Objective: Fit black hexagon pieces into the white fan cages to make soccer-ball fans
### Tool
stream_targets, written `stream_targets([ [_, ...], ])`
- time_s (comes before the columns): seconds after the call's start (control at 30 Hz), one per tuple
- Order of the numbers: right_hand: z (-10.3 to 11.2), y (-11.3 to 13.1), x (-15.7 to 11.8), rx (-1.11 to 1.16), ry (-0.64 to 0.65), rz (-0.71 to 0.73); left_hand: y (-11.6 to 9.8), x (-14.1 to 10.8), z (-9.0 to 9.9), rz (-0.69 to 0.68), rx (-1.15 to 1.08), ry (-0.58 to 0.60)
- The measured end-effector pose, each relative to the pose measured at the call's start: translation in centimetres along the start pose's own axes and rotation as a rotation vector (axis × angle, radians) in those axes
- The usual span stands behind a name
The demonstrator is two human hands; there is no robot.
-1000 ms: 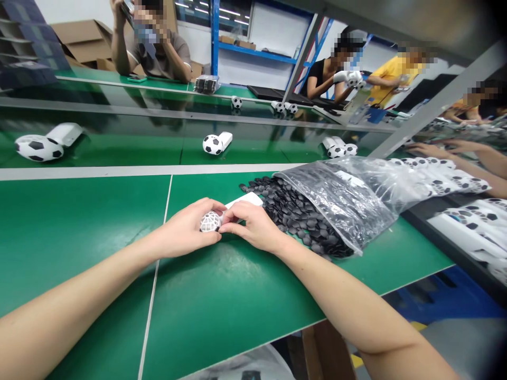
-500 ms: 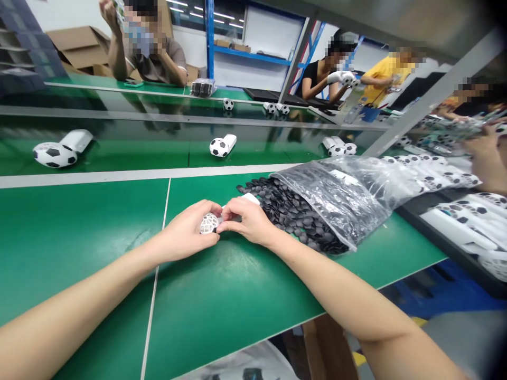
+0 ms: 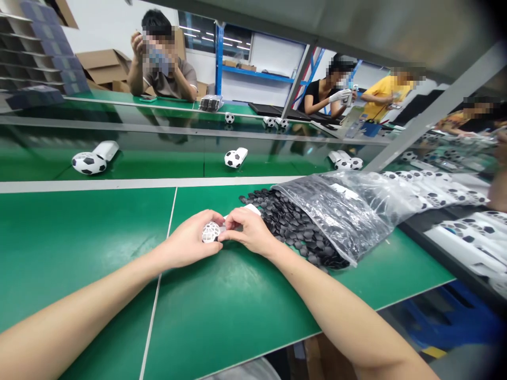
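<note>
My left hand (image 3: 194, 237) is wrapped round a white openwork soccer-ball head (image 3: 210, 232), whose white handle (image 3: 252, 209) sticks out behind my right hand. A black patch shows on the ball's lower edge, by my left thumb. My right hand (image 3: 247, 229) is closed in a pinch at the right side of the ball. Whatever lies between its thumb and forefinger is hidden. Just beyond it, small black panel pieces (image 3: 291, 221) spill from a clear plastic bag (image 3: 336, 206) onto the green table (image 3: 237, 306).
Behind a white strip (image 3: 130, 186), soccer-ball pieces with handles (image 3: 235, 157) lie on a green surface. A black tray (image 3: 423, 237) of white ball-headed pieces stands at the right. Co-workers (image 3: 164, 68) sit across the table. A slanted grey post (image 3: 415, 124) rises at the right.
The view has shifted, so the scene sits lower and further right. My hands keep the same hold with small finger movement. A co-worker in black has lowered and turned a white piece.
</note>
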State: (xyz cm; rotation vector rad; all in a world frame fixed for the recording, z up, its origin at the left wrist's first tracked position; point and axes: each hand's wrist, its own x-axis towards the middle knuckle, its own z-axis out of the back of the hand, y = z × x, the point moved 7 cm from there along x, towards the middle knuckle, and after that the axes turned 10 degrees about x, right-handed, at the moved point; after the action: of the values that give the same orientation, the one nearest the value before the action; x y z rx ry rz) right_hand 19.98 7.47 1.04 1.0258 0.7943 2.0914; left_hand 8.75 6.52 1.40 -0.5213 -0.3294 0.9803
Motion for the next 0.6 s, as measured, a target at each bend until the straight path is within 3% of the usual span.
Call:
stream_targets([
  [0.47, -0.2, -0.1, -0.1, -0.006, 0.017, 0.002, -0.2, -0.2, -0.3, -0.018, 0.034, -0.069],
  [0.6, 1.1, 0.4, -0.5, 0.016, -0.136, 0.03, 0.5, -0.6, -0.2, -0.014, 0.024, -0.055],
])
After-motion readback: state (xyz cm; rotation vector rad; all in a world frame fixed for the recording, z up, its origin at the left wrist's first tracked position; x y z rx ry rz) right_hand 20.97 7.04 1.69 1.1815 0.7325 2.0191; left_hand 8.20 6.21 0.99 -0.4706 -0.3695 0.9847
